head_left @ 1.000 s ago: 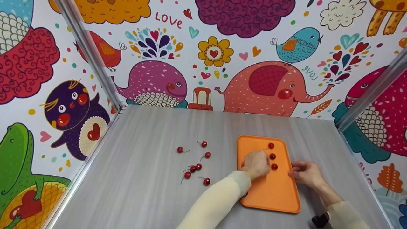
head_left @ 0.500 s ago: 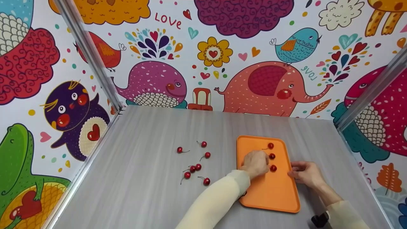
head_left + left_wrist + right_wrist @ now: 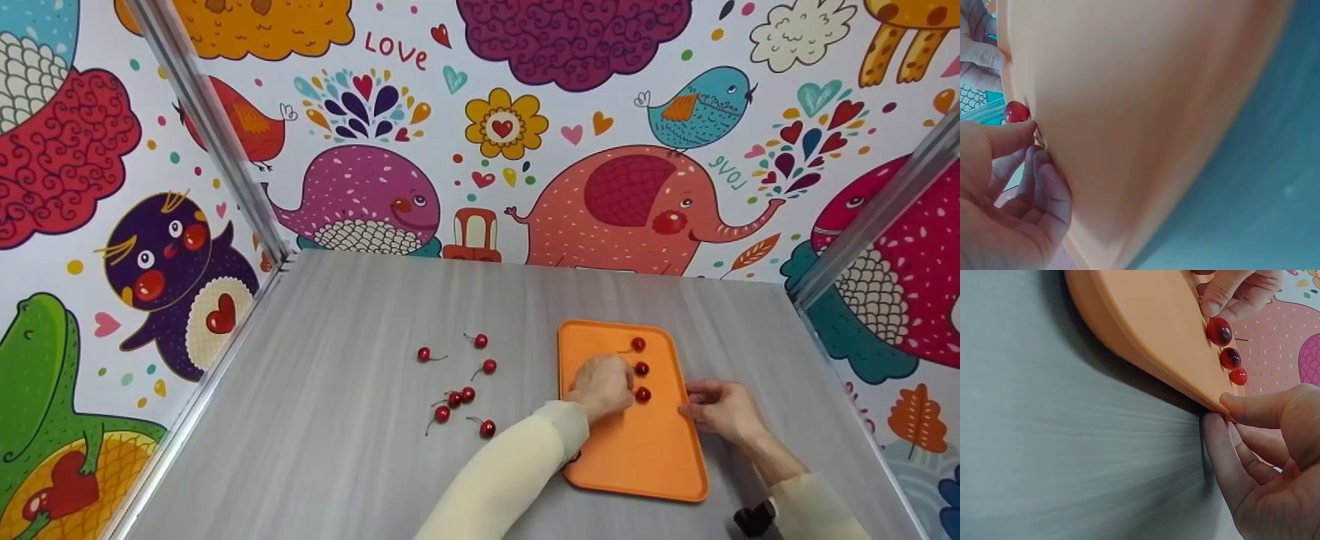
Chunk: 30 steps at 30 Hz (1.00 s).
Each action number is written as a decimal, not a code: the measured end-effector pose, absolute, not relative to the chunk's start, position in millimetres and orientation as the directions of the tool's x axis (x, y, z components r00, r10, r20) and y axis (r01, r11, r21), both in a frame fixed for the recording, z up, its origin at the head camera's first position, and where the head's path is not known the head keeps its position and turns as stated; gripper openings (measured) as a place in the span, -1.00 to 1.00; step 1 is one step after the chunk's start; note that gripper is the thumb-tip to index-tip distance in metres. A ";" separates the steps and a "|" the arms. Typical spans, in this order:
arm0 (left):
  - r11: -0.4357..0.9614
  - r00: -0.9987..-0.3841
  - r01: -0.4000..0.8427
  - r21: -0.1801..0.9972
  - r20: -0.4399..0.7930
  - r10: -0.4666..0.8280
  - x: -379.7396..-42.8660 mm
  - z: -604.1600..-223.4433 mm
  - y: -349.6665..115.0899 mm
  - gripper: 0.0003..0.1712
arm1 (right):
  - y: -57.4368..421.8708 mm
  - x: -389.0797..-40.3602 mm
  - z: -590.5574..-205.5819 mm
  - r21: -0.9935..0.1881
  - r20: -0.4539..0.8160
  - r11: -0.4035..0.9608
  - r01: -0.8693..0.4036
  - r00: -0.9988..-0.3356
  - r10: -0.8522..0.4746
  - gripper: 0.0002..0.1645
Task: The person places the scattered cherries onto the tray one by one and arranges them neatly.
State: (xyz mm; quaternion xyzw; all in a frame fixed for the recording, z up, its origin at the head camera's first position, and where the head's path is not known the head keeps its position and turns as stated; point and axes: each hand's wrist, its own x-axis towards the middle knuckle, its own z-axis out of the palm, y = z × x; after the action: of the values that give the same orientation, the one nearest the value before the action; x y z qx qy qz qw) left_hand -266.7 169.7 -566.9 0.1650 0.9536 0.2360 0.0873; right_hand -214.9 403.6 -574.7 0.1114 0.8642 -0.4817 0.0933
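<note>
Head view: three glossy red cherries [image 3: 641,369], right half of orange rectangular tray [image 3: 637,465]
Left hand [image 3: 602,386]: fingertips nearly meeting, pinching nearest cherry [image 3: 642,394] by stem [image 3: 1040,141]
Right hand [image 3: 726,409]: thumb, finger grip right rim [image 3: 697,442]
Stem handling: pinch lightly, tray steady

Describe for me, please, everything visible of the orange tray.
The orange tray is a shallow rectangle with rounded corners and a raised rim, smooth and plastic-looking. It lies on the grey table, with three red cherries in a row on it, nearer its right rim. The right hand pinches that rim; the left hand hides part of its surface.
</note>
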 end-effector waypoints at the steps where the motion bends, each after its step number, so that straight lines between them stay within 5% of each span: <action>1: 0.833 -0.930 0.275 0.480 -0.088 0.357 -266.9 -566.6 168.5 -0.92 | 403.4 -215.1 -574.8 -0.811 -0.269 0.513 0.282 -0.958 0.101 -0.33; 30: 0.686 -0.843 0.460 0.564 0.036 0.536 -265.1 -530.9 87.5 -0.80 | 400.9 -211.8 -574.0 -0.807 -0.239 0.531 0.257 -0.965 0.104 -0.40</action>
State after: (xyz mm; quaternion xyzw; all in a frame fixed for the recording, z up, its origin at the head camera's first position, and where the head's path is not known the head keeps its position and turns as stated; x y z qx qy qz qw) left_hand -265.1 87.5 -530.9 0.2720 0.9157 0.2884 0.0660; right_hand -211.8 400.9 -574.0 0.1036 0.8711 -0.4731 0.0811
